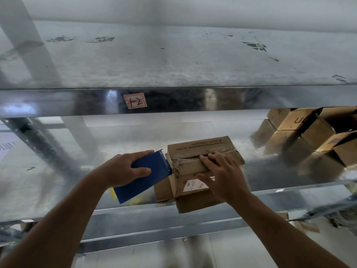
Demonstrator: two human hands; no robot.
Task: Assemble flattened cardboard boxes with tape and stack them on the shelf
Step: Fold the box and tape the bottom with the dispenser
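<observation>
At the left of the frame a slanted metal upright (44, 144) of the shelving runs down behind the galvanised shelf (58, 190), whose deck fills the middle band of the picture. Just left of centre the left hand (123, 169) is wrapped around a blue tape dispenser (143, 176), fingers (141, 172) curled over its flat side and thumb along its top edge; the dispenser's front end touches the left end of the cardboard box (201, 165). Above it, on the front lip of the upper shelf, sits a small red-bordered label (135, 101) with handwritten marks.

In the centre the box rests on the shelf deck near its front edge, partly overhanging, its top flaps brought together and a wrinkled strip of tape (185, 161) lying along the seam. A white sticker (195, 184) shows on its near side. The right hand (220, 173) lies flat on the box, fingers spread and pressing the flaps down beside the seam; it grips nothing.

At the upper right, well apart from the box in hand, a stack of assembled boxes (313, 136) stands on the same shelf.

Judging by this, several boxes are already built and stacked, and this one looks near the end of its taping. The tape has yet to be cut and the box moved over to the stack; whether more flattened boxes wait cannot be told.
</observation>
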